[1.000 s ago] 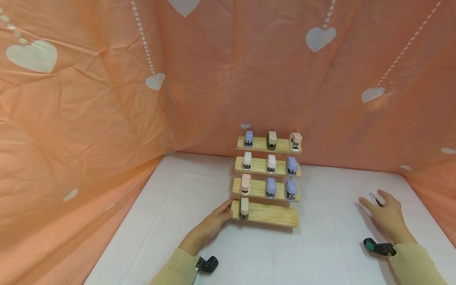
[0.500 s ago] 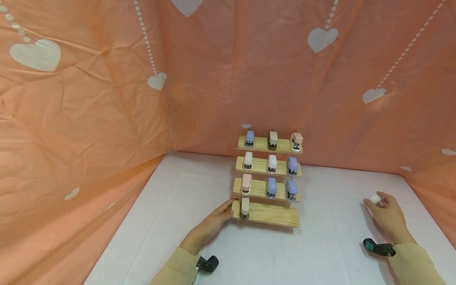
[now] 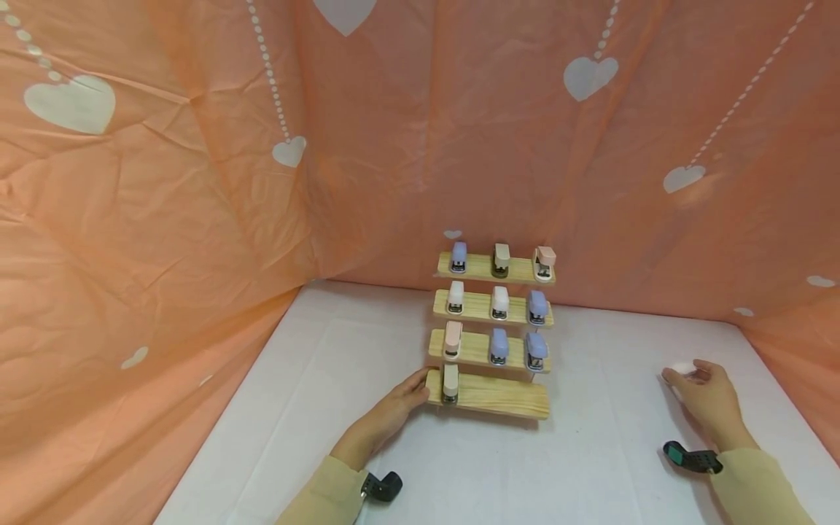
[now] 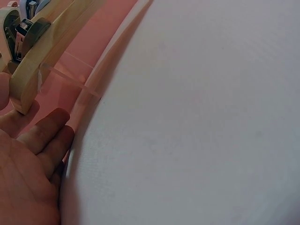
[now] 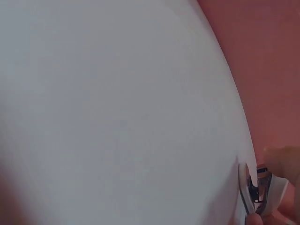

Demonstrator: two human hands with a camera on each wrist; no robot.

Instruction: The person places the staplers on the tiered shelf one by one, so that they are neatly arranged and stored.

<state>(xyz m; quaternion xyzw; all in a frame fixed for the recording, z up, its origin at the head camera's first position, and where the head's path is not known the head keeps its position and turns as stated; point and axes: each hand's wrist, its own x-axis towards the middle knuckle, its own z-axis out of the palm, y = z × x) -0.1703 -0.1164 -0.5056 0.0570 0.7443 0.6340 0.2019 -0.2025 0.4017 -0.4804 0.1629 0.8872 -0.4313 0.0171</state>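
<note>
My left hand (image 3: 392, 412) pinches the left end of the lowest board of a four-tier wooden display rack (image 3: 502, 396). In the left wrist view, its thumb and index finger lie on either side of the board's end (image 4: 23, 89). One beige stapler (image 3: 450, 383) stands on that board, near its left end. At the right of the table, my right hand (image 3: 712, 401) holds a small white stapler (image 3: 682, 368) between thumb and fingers. The right wrist view shows this stapler (image 5: 243, 187) from the side, partly covered by the fingers.
Mini staplers in purple, white, pink and beige fill the upper boards, including a purple stapler (image 3: 499, 346) and a pink stapler (image 3: 453, 340). A white cloth (image 3: 590, 467) covers the table. An orange curtain (image 3: 367, 182) with hearts hangs behind and at both sides.
The white stapler has turned in my right hand, from showing its dark metal side to showing its white top. The left hand and the rack have stayed in place.
</note>
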